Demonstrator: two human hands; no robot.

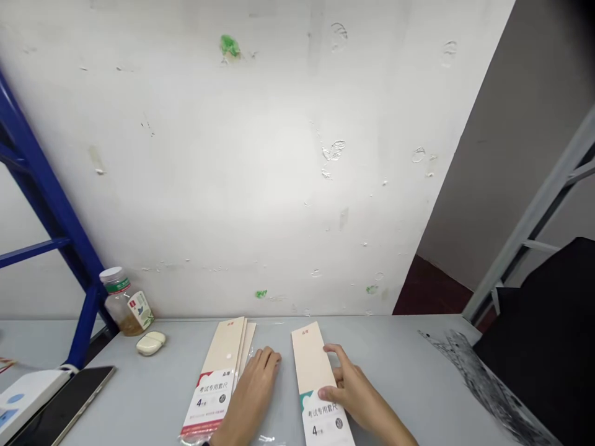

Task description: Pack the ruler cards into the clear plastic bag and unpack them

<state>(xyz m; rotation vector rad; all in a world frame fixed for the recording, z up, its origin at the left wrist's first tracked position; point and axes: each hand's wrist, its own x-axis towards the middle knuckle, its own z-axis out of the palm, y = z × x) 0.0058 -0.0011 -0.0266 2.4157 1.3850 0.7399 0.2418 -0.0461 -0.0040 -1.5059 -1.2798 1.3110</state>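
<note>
- The right hand point(356, 393) holds the green-marked packet point(316, 371) by its right edge. The thumb lies on the cream front, just above the printed label, and the index finger reaches the edge farther up; the remaining fingers bend in by that edge, partly hidden.
- The green-marked packet extends away from the right thumb toward the wall point(260, 155), its label end running nearer the person and out of view.
- The left hand point(253, 396) is palm down, its fingers close together and slightly bent, the thumb out of sight. Whether those fingers pinch anything, I cannot tell.
- Clear plastic point(276, 402) lies on the grey table point(395, 359), just beside the left fingers and between the two hands.
- The red-marked packets point(211, 390) lie fanned just left of the left fingers, their cream tops pointing toward the wall. Whether the left hand touches them is unclear.
- Farther left of the left fingers, beyond the packets, are a small cream case point(151, 342), a white-lidded jar point(126, 303) near the wall, and a dark phone point(65, 406) beside a white box point(28, 399).
- Well to the right of the right fingers, a black-speckled clear sheet point(488, 378) lies near black fabric point(543, 334).
</note>
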